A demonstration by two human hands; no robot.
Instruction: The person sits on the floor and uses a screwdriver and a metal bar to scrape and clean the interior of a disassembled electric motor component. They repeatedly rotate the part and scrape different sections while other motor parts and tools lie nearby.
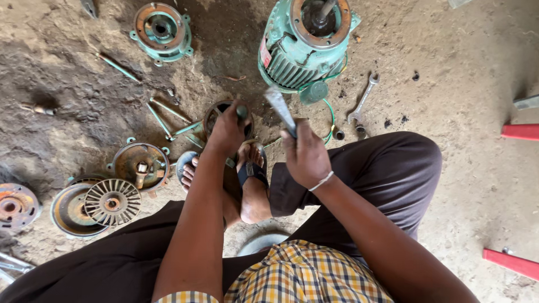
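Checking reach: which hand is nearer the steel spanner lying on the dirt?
Right. The right hand sits just left of the steel spanner; the left hand is farther left.

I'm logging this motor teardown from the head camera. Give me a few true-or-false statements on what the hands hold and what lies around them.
1. The left hand grips a green-tipped tool set on a round rusty part. True.
2. The right hand is empty. False: it holds a grey tool raised.
3. A spanner lies on the dirt right of the green motor. True.
4. The finned fan disc sits on top of the motor. False: it lies on the ground at the left.
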